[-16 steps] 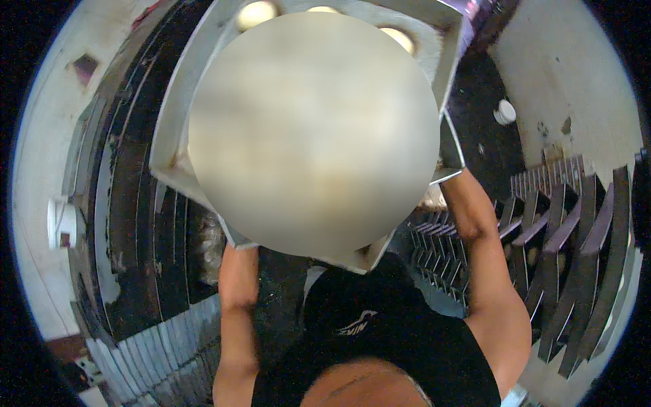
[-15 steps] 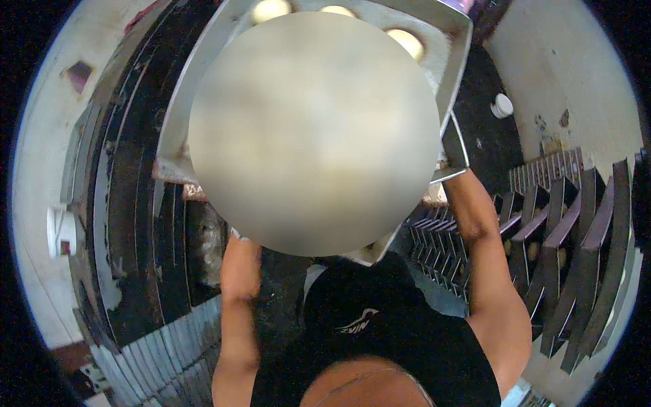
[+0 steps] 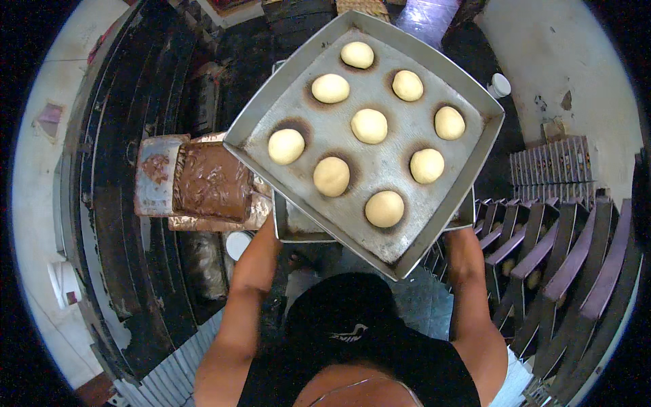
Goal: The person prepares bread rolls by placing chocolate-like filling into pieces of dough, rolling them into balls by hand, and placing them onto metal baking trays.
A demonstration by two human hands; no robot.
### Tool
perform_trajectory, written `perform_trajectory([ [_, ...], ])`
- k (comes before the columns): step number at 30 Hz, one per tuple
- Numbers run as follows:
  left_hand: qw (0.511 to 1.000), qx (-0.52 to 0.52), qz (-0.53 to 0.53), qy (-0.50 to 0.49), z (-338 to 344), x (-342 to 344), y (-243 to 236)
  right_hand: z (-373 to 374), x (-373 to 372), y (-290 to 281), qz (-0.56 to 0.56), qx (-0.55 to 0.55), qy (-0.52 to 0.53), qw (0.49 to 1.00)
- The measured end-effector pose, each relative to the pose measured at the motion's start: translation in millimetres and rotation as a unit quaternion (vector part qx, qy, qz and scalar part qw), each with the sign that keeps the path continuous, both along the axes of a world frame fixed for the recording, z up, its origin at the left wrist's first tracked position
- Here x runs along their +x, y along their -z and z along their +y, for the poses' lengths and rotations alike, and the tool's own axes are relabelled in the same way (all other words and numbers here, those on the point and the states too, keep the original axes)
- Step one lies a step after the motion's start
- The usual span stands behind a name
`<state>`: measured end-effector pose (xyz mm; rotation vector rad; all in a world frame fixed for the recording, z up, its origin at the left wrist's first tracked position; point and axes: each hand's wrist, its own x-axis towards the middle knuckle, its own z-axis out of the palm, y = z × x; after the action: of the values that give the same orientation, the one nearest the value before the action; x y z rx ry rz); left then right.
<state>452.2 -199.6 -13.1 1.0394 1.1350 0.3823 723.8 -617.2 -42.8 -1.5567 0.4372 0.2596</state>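
While the left hand (image 3: 270, 228), mostly hidden, and right hand (image 3: 462, 240) hold up a lower grey metal tray (image 3: 303, 233), a square grey metal tray (image 3: 388, 156) sits askew above. Inside I see nine pale round dough balls (image 3: 369, 126), already spaced; neither tray is set down.

Mostly hidden, the person's left hand (image 3: 270, 229) and right hand (image 3: 461, 237) support a lower tray (image 3: 305, 237); askew over it lies a square tray (image 3: 411, 122) bearing nine pale dough balls (image 3: 369, 126), brown paste (image 3: 213, 180) leftward.
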Motion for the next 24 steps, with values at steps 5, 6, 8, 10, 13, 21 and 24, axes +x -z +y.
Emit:
perform_trajectory([
  [5, 0.999, 0.002, 0.042, -0.008, 19.8, -23.5, 13.6, 3.5, 14.7, 10.0, 0.014, -0.018, -0.004, 1.000],
  [6, 0.999, 0.002, 0.050, -0.008, 24.8, -35.0, 13.5, 3.5, 13.3, 9.8, 0.016, -0.025, -0.014, 0.999],
  [8, 0.999, -0.013, 0.043, 0.001, 25.2, -59.5, 14.0, -16.4, 21.1, 5.4, 0.003, -0.060, -0.024, 0.998],
  [10, 0.999, -0.040, -0.012, 0.012, 20.6, -82.7, -1.9, -61.3, 43.3, -20.4, -0.123, -0.241, -0.156, 0.950],
  [13, 0.993, -0.055, -0.101, -0.011, 34.4, -176.2, -33.7, -2.3, -16.1, -98.8, -0.262, -0.112, 0.120, 0.951],
  [21, 0.973, 0.090, -0.204, 0.065, 62.2, -198.2, -86.9, 293.0, -204.8, -299.8, -0.378, -0.252, -0.427, 0.782],
  [24, 0.951, 0.139, -0.253, 0.111, 70.4, -182.4, -137.1, 341.6, -174.5, -252.9, -0.428, -0.376, -0.412, 0.711],
])
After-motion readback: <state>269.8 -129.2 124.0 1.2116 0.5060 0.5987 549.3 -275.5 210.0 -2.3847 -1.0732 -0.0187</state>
